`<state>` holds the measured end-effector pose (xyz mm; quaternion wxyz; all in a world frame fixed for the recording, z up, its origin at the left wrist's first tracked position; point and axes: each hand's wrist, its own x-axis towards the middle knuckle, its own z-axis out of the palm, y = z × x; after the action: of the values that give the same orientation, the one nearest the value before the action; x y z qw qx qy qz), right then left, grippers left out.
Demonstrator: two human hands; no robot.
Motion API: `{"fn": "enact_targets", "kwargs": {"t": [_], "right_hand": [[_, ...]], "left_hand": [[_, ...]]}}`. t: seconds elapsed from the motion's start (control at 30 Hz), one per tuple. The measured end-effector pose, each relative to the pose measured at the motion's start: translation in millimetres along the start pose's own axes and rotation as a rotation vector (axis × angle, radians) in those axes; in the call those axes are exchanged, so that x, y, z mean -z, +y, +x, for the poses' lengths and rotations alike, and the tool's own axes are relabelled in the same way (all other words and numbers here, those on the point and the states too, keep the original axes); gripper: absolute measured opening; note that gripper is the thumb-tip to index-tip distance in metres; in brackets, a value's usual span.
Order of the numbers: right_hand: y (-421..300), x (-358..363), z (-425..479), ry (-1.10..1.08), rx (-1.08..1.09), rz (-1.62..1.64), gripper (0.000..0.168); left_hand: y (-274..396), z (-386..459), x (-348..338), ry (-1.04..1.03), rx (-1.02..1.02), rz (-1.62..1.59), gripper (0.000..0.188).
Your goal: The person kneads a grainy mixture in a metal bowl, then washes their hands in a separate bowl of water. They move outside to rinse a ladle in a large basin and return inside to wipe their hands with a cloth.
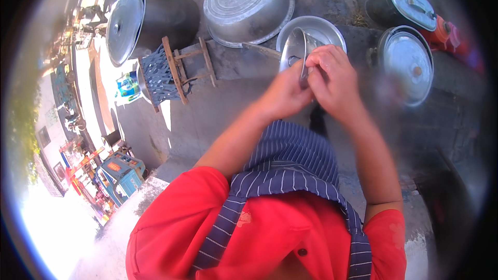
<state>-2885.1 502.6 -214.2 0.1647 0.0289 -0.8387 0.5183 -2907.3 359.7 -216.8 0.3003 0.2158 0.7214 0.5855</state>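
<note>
A shiny round metal pan [292,46], tilted almost on edge, is between my two hands in front of my knees. My left hand [288,91] grips its near rim from the left. The fingers of my right hand [332,76] are bent against the same rim from the right, close to my left thumb. What looks like a wooden handle [261,49] points left from the pan's side. Behind and under it sits a round aluminium basin [337,39], partly hidden by the pan and my right hand.
A large aluminium basin [245,4] lies upside down beyond. To the left are a big lidded pot [171,15] and a wooden stool with a woven seat [161,74]. On the right are another lidded pot [406,62], a metal can [412,6] and red containers [439,29].
</note>
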Motion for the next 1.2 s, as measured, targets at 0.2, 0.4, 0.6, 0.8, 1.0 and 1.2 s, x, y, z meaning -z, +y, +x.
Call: {"fn": "enact_targets", "kwargs": {"t": [0.2,0.4,0.6,0.8,1.0,1.2], "right_hand": [[15.0,13.1,19.4,-0.029,-0.182,0.05,0.009],[12.3,9.3,1.5,0.024,-0.084,-0.041,0.01],[-7.5,0.2,-15.3,0.019,0.065,-0.057,0.01],[1.7,5.2,-8.5,0.085,0.07,-0.135,0.016],[10.7,2.0,-12.3,0.119,0.067,-0.175,0.023],[19.9,-1.2,-11.7,0.167,0.055,-0.212,0.021]], "left_hand": [[8.8,-8.4,2.6,-0.119,0.12,-0.129,0.037],[2.2,4.7,9.3,0.008,0.05,-0.055,0.036],[3.8,12.7,18.5,0.04,0.057,-0.064,0.036],[12.6,21.3,13.9,0.147,0.204,-0.437,0.042],[14.0,28.9,8.2,0.265,0.301,-0.595,0.035],[10.4,42.4,9.8,0.304,0.347,-0.491,0.032]]}}
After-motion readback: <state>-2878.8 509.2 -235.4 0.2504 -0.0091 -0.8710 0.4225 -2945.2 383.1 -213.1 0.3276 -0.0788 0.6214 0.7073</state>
